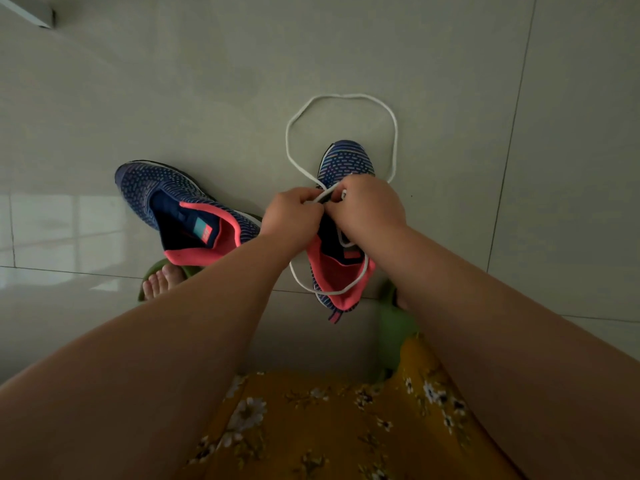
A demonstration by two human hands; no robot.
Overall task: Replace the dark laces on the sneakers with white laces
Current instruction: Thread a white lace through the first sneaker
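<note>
Now both hands' fingers (313, 202) pinch white lace (341, 95) over right sneaker (346, 161); bare floor (450, 81) beyond loop.

dim, greenish | window glare on floor (45, 233) | wide-angle edge distortion

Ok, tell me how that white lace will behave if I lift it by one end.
Probably floppy: the white lace lies in a slack loop on the floor. Likely light for its length, being thin cord. It may drag or snag, since part runs through the sneaker under both hands.
</note>
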